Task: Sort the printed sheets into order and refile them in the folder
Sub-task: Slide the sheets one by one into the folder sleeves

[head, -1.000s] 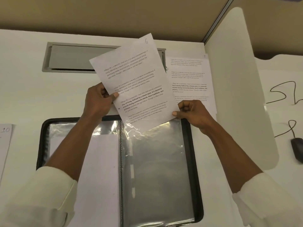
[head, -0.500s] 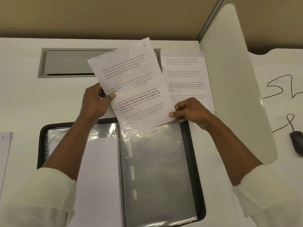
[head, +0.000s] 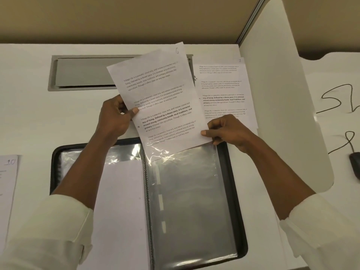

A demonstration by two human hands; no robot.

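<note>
We are holding sheet 6 (head: 159, 102) tilted above the open folder (head: 231, 191). Its lower end is sitting in the mouth of the right pocket (head: 191, 201), where the clear plastic is creasing over the last printed lines. Most of the sheet is standing out of the pocket and reaching over the grey hatch (head: 81, 73) in the desk (head: 29, 114).

Our left hand (head: 115, 117) is pinching the sheet's left edge, with the thumb lying on the printed face and the fingers curling behind. Our right hand (head: 228, 133) is pinching the lower right corner, thumb on top and fingers curling beneath, just at the folder's top right corner.

The folder is lying flat on the desk, with its ring spine (head: 147, 191) running down the middle. A white sheet (head: 120, 201) is showing its blank side in the left pocket.

Sheet 7 (head: 224, 88) is lying on top of a small stack behind our right hand, just beside the divider (head: 282, 114), and sheet 6 is overlapping its left edge. Sheet 10 (head: 7, 191) is lying at the desk's left edge, well apart from the folder. Past the divider, a mouse (head: 355, 164) and a cable (head: 339, 102) are lying on the next desk.
</note>
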